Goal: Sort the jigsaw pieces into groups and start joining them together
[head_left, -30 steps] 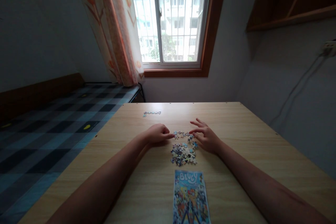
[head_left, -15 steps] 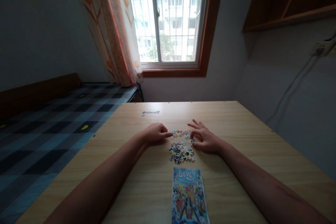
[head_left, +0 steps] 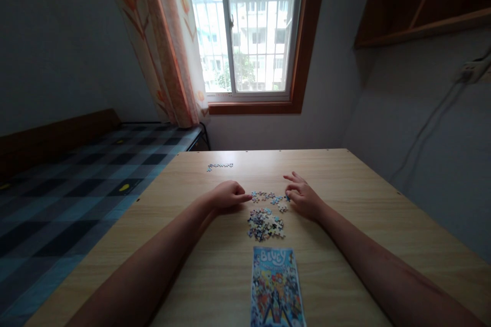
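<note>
My left hand [head_left: 229,195] rests on the table with its fingers curled in. One digit points right, its tip beside a loose row of puzzle pieces [head_left: 264,195]. At the right end of that row, my right hand [head_left: 305,200] pinches a small blue puzzle piece [head_left: 287,197] between thumb and index finger, the other fingers raised. A pale puzzle piece [head_left: 283,208] lies just below it. Nearer to me is a heaped pile of puzzle pieces [head_left: 264,225]. Below the pile lies a colourful picture sheet [head_left: 276,286] headed "BLUEY".
A joined strip of puzzle pieces [head_left: 220,165] lies at the back left of the wooden table [head_left: 207,276]. A bed with a checked cover [head_left: 88,184] stands on the left. Ahead are a window [head_left: 257,25] and a curtain [head_left: 164,46]; a shelf [head_left: 425,30] hangs at upper right.
My right hand has moved slightly up and to the right, away from the pile, with the blue piece pinched. The pale piece is now uncovered. My left hand has stayed put.
</note>
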A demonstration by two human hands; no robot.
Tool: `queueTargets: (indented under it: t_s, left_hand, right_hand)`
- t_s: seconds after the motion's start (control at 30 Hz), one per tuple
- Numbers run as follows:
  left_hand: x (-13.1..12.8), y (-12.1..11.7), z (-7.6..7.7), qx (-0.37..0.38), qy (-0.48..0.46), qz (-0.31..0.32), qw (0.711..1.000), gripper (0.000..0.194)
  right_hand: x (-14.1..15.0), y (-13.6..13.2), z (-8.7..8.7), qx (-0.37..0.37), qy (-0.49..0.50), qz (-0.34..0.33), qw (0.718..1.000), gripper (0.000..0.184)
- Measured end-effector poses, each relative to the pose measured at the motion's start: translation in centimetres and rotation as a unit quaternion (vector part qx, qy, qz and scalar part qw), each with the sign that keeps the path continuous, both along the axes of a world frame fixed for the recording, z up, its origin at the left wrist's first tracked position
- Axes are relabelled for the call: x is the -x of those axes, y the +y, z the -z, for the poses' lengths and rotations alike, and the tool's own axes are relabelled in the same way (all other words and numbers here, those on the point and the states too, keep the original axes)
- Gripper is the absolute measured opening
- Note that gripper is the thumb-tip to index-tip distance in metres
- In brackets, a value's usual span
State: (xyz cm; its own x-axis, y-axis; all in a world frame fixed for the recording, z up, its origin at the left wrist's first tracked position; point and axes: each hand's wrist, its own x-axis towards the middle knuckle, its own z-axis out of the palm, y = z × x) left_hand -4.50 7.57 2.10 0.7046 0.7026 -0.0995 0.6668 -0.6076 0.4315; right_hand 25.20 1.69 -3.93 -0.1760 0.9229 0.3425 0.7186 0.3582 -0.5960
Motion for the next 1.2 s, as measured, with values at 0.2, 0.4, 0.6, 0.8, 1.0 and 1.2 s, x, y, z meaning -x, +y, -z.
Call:
queueTargets:
  t_s: [0.2, 0.4, 0.6, 0.8, 1.0, 1.2]
  left_hand:
    - [-0.1, -0.1, -0.2, 0.008, 0.012, -0.009, 1.0, 0.058]
    - [-0.1, -0.2, -0.3, 0.007, 0.019, -0.009, 1.0, 0.059]
    - [0.0, -0.1, -0.1, 0.006, 0.009, -0.005, 1.0, 0.06]
    - [0.0, 0.0, 0.0, 0.008, -0.001, -0.006, 1.0, 0.06]
    - [0.0, 0.0, 0.0, 0.018, -0.009, -0.008, 1.0, 0.061]
    - [0.0, 0.1, 0.1, 0.016, -0.009, -0.009, 1.0, 0.06]
  right_hand:
    - [0.4, -0.9, -0.6, -0.054, -0.038, 0.047, 0.997, 0.02]
    - [0.8, -1.8, -1.4, -0.033, -0.087, -0.073, 0.993, 0.009]
    - [1.0, -1.8, -1.5, -0.025, -0.104, -0.094, 0.99, 0.009]
    - [0.9, -1.8, -1.4, -0.021, -0.115, -0.085, 0.99, 0.01]
    - [1.1, -1.8, -1.5, -0.017, -0.094, -0.089, 0.991, 0.009]
    - [0.5, -1.3, -1.4, 0.024, -0.018, -0.119, 0.992, 0.011]
